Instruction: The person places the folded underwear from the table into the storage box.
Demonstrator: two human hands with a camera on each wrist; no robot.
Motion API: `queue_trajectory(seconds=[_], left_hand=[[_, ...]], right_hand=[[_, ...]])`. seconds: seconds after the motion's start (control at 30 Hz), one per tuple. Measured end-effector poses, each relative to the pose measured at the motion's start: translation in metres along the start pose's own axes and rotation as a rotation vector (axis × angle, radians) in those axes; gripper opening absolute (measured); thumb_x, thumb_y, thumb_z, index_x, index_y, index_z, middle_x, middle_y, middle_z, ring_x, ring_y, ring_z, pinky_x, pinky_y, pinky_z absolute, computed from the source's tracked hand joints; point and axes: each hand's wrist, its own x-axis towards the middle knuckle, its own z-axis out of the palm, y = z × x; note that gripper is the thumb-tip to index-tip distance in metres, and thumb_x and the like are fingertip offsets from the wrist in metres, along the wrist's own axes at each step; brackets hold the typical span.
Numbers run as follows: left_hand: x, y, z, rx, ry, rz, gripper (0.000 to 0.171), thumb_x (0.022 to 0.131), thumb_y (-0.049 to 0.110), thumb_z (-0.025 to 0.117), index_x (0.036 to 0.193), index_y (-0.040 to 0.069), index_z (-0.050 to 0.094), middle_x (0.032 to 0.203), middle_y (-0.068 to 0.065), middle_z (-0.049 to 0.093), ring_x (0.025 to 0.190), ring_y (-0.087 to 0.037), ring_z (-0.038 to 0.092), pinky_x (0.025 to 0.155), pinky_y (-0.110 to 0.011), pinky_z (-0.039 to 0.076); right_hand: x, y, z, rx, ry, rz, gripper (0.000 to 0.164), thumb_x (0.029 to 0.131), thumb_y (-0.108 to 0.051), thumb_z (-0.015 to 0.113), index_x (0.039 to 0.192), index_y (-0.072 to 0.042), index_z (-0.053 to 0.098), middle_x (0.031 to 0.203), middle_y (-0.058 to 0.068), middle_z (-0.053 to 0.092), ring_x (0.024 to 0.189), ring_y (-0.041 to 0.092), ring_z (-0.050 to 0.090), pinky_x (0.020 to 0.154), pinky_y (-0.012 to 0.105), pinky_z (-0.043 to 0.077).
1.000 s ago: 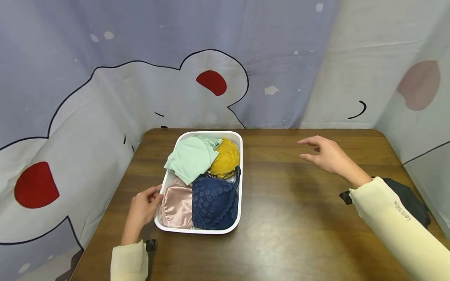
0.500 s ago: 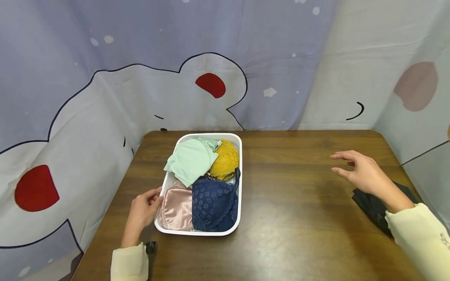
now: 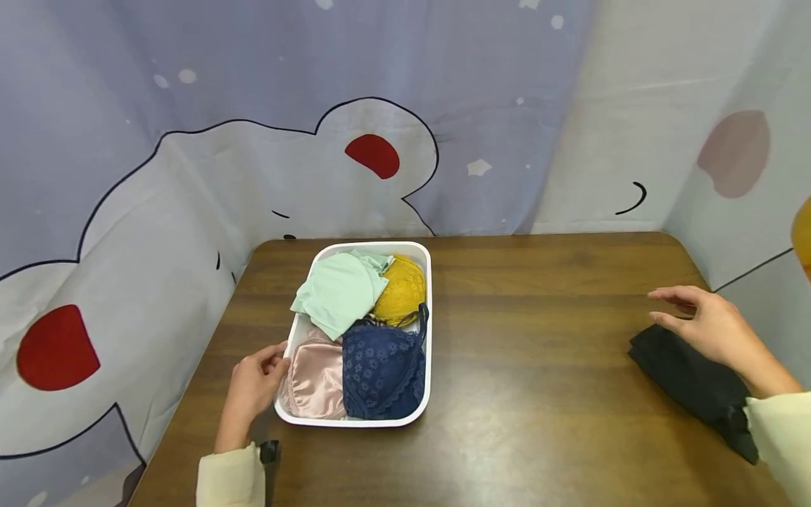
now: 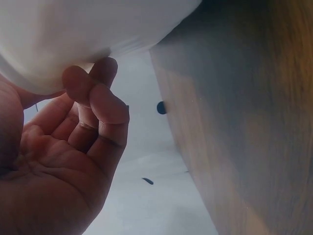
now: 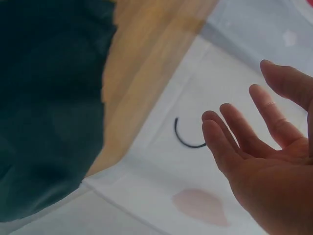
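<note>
A white bin stands on the left part of the table. In it are a mint-green folded garment, a mustard-yellow lace bra, a pink satin bra and a navy lace bra. My left hand holds the bin's left rim, its fingers bent against the outer wall. Over at the right, my right hand hovers with loosely bent fingers above a black folded cloth and holds nothing. In the right wrist view that cloth appears dark green-black, apart from the fingers.
The brown wooden table extends between the bin and the black cloth. A printed curtain hangs along the back and both sides, close to the table's far edge.
My right hand has moved right, from above the table's right-middle part to over the black cloth, uncovering more of it. The left hand keeps its place at the bin's rim.
</note>
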Motion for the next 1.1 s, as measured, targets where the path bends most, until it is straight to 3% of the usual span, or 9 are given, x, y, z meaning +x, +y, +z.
queue_trajectory(seconds=[0.3, 0.5, 0.77, 1.0, 1.1], left_hand=[[0.001, 0.000, 0.000, 0.011, -0.016, -0.021, 0.027, 0.085, 0.008, 0.066, 0.111, -0.001, 0.068, 0.077, -0.006, 0.059, 0.067, -0.017, 0.051, 0.058, -0.028, 0.039], [0.001, 0.001, 0.000, 0.009, -0.022, -0.019, 0.027, 0.086, 0.008, 0.066, 0.112, -0.001, 0.067, 0.077, -0.006, 0.059, 0.067, -0.017, 0.050, 0.058, -0.028, 0.039], [0.000, -0.001, 0.000, 0.008, -0.012, -0.007, 0.027, 0.085, 0.006, 0.066, 0.110, -0.001, 0.068, 0.076, -0.006, 0.059, 0.065, -0.017, 0.050, 0.057, -0.027, 0.039], [0.001, -0.001, 0.000, 0.009, -0.015, -0.004, 0.027, 0.085, 0.007, 0.066, 0.111, -0.002, 0.067, 0.077, -0.006, 0.060, 0.066, -0.017, 0.050, 0.057, -0.027, 0.039], [0.001, -0.001, 0.000, 0.008, -0.011, -0.003, 0.027, 0.085, 0.007, 0.067, 0.111, -0.002, 0.067, 0.076, -0.006, 0.060, 0.066, -0.017, 0.050, 0.057, -0.027, 0.039]], right_hand=[[-0.011, 0.029, -0.002, -0.015, -0.047, 0.071, 0.041, 0.090, -0.029, 0.065, 0.117, 0.001, 0.060, 0.125, 0.033, 0.048, 0.102, 0.054, 0.050, 0.075, 0.060, 0.038], [-0.020, 0.050, -0.002, -0.065, -0.067, 0.092, 0.043, 0.089, -0.027, 0.066, 0.115, 0.006, 0.059, 0.119, 0.038, 0.048, 0.099, 0.056, 0.048, 0.073, 0.059, 0.038], [-0.029, 0.075, -0.003, -0.102, -0.172, 0.118, 0.044, 0.089, -0.027, 0.067, 0.115, 0.007, 0.057, 0.119, 0.042, 0.044, 0.098, 0.059, 0.042, 0.074, 0.063, 0.035], [-0.033, 0.087, -0.001, -0.100, -0.100, 0.183, 0.043, 0.087, -0.021, 0.069, 0.115, 0.008, 0.055, 0.118, 0.045, 0.040, 0.098, 0.061, 0.039, 0.077, 0.066, 0.031], [-0.033, 0.093, -0.001, -0.123, -0.107, 0.185, 0.044, 0.085, -0.021, 0.070, 0.114, 0.009, 0.054, 0.117, 0.047, 0.039, 0.097, 0.062, 0.039, 0.077, 0.068, 0.032]])
